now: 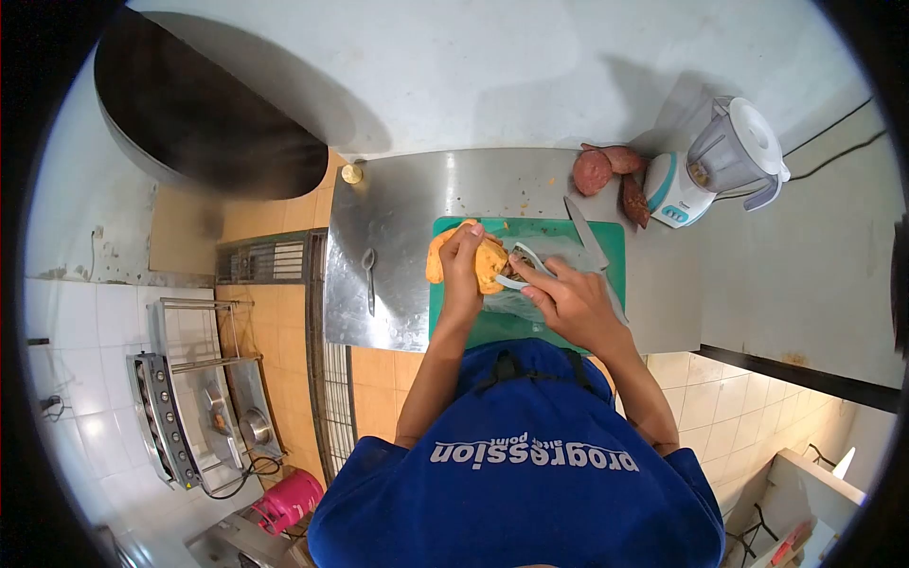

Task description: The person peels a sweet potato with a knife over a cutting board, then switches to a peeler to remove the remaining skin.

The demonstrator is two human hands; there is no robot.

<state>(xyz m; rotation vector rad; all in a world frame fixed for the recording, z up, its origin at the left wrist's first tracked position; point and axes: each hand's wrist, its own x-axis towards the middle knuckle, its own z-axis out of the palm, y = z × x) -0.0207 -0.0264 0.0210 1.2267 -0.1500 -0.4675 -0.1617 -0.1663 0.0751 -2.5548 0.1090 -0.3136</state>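
My left hand is closed around an orange-fleshed peeled sweet potato over the green cutting board. Another orange piece shows at the far side of that hand. In my right hand is a pale Y-shaped peeler, its head right at the sweet potato's right end; dark peel shows within its frame. Under the hands lies a sheet of clear plastic, partly hidden. A knife rests on the board's right side, its pale handle pointing toward me beside my right hand.
Red-skinned sweet potatoes sit against the wall, next to a white and teal blender. On the steel table lie a spoon and small orange scraps. A small yellowish container stands at the back left corner.
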